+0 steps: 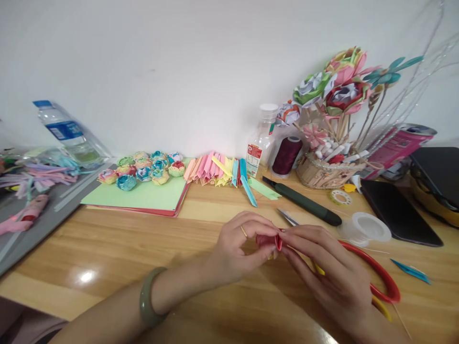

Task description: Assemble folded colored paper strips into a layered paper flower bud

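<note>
1. Plain white wall (150, 57) rises behind a glossy wooden table (107, 248), which shines where the light catches it.
2. From where I stand, both of the person's bare hands are near the middle of the table, close together over one small piece of folded red paper (278, 242).
3. On the left hand (234, 243), the thumb and forefinger are pinched on the red paper's near side; that hand wears a gold ring (244, 231), and a green bangle (147, 298) circles the forearm.
4. Fingers of the right hand (332, 267) are drawn together at the paper's other edge, thumb below and forefinger above, gripping it too. How its hidden end is folded, I can't tell.
5. Under the right hand lie scissors with red and yellow handles (389, 282), partly covered; just beyond it are a dark green cutter (308, 203) and a clear spool (369, 228).
6. Right of the scissors is a small folded blue piece (410, 271), with a black phone (398, 210) farther back.
7. Along the wall, little paper flowers (126, 182) sit on green sheets (122, 199), beside a row of folded coloured strips (215, 169).
8. Next come a clear bottle (258, 143), a dark purple thread cone (287, 155) and a basket (319, 169) bearing taller paper blooms (344, 98).
</note>
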A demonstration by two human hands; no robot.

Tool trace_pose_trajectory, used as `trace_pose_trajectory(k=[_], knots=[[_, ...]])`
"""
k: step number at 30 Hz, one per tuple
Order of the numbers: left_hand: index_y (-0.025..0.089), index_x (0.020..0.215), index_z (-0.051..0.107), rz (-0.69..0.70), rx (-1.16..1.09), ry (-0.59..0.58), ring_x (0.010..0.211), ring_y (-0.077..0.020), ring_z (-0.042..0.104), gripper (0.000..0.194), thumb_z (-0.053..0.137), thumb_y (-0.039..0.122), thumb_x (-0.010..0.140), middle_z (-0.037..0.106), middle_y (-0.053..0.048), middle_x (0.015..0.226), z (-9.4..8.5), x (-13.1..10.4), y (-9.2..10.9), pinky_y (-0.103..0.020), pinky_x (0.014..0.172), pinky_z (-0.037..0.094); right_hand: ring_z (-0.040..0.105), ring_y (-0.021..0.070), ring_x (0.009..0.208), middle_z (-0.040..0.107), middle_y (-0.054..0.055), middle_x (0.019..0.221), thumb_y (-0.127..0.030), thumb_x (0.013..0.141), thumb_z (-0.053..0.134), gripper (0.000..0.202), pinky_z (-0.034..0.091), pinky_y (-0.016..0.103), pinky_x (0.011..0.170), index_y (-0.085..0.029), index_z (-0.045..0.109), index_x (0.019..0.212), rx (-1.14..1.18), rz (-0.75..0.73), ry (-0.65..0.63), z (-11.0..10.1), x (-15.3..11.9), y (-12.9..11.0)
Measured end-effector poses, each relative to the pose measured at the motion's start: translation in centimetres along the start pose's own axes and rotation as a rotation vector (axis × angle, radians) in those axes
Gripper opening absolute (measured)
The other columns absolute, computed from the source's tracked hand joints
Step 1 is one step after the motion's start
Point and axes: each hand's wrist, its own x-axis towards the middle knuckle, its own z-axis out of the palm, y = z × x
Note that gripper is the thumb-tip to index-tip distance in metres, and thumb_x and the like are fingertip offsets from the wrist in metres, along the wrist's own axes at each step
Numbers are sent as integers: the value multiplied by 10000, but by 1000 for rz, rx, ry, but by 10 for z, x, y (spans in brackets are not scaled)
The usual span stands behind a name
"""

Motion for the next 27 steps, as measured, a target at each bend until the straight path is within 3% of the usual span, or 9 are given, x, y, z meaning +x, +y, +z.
trace_pose_trajectory(k=[12,19,27], knots=[[121,879,634,-25,28,153,865,-155,666,151,627,94,731,694,-122,921,5,-5,-6,-278,773,555,589,181,861,619,72,946,-40,791,580,346,502,310,722,-208,552,1092,-52,49,-30,7,-8,7],[113,871,649,-41,49,164,873,-162,673,146,627,89,729,698,-145,942,5,-5,-6,-276,768,565,584,188,863,612,74,960,-39,799,561,371,497,323,716,-224,535,1120,-55,45,-60,8,-8,6],[95,835,681,-114,76,191,904,-199,672,119,643,108,724,686,-183,989,6,-8,-7,-295,792,567,595,184,828,627,49,873,-94,797,581,240,492,314,724,-229,555,994,17,155,-50,8,-6,7]])
